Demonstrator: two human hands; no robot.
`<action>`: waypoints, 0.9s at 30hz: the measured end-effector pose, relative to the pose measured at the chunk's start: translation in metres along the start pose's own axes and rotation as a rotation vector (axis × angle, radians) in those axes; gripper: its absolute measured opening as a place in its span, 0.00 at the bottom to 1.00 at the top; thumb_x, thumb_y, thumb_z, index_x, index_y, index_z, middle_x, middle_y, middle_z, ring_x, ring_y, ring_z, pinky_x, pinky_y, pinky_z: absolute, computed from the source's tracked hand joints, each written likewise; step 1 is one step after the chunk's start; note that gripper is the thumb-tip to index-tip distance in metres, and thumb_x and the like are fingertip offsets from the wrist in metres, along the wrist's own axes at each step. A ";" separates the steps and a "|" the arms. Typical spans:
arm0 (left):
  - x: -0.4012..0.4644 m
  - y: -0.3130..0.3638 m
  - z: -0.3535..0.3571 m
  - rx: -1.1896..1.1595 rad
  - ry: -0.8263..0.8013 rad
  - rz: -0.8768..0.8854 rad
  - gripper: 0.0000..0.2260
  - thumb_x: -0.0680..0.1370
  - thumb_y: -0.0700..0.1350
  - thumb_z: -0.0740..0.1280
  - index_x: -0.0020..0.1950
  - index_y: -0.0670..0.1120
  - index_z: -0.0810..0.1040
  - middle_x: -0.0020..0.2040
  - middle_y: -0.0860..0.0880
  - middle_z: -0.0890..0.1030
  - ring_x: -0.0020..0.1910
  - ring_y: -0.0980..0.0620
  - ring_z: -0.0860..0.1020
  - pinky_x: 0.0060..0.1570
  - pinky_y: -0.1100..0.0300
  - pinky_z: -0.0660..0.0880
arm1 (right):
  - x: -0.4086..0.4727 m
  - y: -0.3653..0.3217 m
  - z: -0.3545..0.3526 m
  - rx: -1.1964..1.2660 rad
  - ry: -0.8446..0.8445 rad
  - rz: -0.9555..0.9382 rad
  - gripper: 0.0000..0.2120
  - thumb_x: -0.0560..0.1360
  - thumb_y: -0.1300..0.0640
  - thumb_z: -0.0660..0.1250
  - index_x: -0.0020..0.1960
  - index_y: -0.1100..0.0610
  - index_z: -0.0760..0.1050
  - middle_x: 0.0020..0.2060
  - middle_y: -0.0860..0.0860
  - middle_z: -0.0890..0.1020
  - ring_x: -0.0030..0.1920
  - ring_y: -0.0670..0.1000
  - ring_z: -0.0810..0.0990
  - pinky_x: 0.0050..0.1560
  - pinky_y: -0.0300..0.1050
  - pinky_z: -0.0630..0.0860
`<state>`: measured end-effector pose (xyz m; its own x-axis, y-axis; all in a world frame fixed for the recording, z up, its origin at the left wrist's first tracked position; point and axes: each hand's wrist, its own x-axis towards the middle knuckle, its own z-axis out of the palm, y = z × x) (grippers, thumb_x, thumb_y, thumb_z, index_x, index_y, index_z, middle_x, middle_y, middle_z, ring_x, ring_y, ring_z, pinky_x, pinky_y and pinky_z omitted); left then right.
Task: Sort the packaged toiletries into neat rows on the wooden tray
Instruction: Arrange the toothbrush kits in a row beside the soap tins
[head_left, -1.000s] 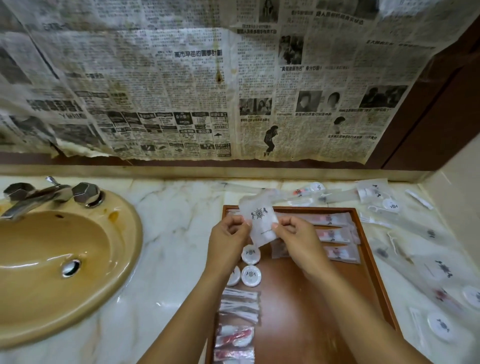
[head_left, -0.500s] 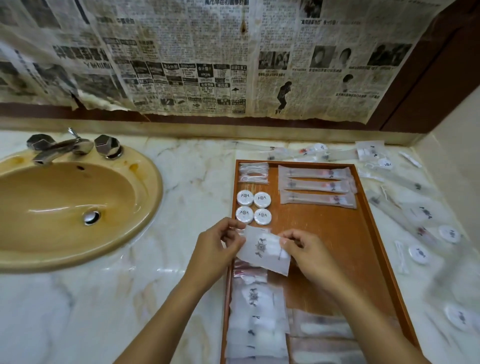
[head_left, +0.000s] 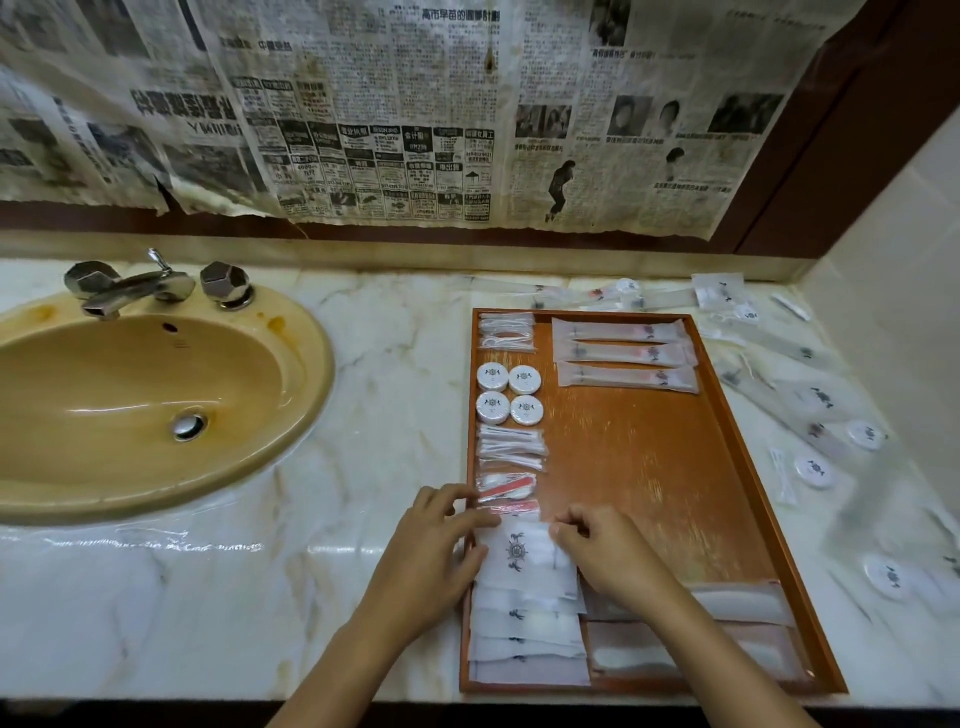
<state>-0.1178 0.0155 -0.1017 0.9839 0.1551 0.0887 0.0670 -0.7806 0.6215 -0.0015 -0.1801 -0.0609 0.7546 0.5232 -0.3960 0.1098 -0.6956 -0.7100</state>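
Observation:
A wooden tray (head_left: 670, 483) lies on the marble counter. Its left column holds small clear packs, several round white soaps (head_left: 509, 393), swab packs (head_left: 511, 448) and red-and-white packs (head_left: 508, 492). Three long sachets (head_left: 626, 354) lie in a row at the tray's far end. My left hand (head_left: 434, 545) and my right hand (head_left: 605, 551) pinch the two sides of a flat white packet (head_left: 522, 553) with a dark emblem. It rests on top of a stack of similar white packets (head_left: 527, 639) at the tray's near left.
A tan sink (head_left: 150, 395) with a chrome tap (head_left: 130, 286) sits on the left. Loose packets and round soaps (head_left: 815, 470) are scattered on the counter right of the tray and behind it. Newspaper covers the wall. Two wide flat packs (head_left: 737, 605) lie at the tray's near right.
Both hands brought the white packet from above the tray's far end down toward me, onto the stack of similar packets at the near left. The camera view tilted down.

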 end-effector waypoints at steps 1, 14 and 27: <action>-0.003 -0.001 0.001 0.003 0.007 0.005 0.13 0.76 0.52 0.64 0.59 0.60 0.78 0.65 0.61 0.69 0.61 0.61 0.66 0.60 0.58 0.71 | -0.002 -0.001 0.003 -0.014 0.014 -0.003 0.07 0.80 0.55 0.64 0.45 0.53 0.79 0.36 0.44 0.80 0.35 0.37 0.74 0.36 0.27 0.69; -0.023 -0.006 0.009 -0.005 0.038 0.005 0.11 0.78 0.56 0.60 0.56 0.61 0.80 0.69 0.58 0.67 0.68 0.57 0.63 0.64 0.55 0.69 | -0.010 0.008 0.019 -0.040 0.130 0.004 0.04 0.75 0.57 0.71 0.44 0.49 0.81 0.39 0.42 0.82 0.38 0.39 0.78 0.36 0.28 0.70; -0.029 0.010 0.009 -0.199 0.138 -0.131 0.16 0.81 0.57 0.53 0.63 0.62 0.75 0.68 0.66 0.64 0.69 0.60 0.64 0.64 0.62 0.66 | -0.020 0.014 0.030 0.004 0.453 -0.155 0.06 0.80 0.56 0.64 0.51 0.49 0.80 0.46 0.41 0.77 0.47 0.35 0.74 0.46 0.26 0.68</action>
<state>-0.1444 -0.0022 -0.1045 0.9360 0.3392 0.0942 0.1454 -0.6163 0.7739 -0.0341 -0.1851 -0.0802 0.9356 0.3529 0.0081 0.2418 -0.6241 -0.7430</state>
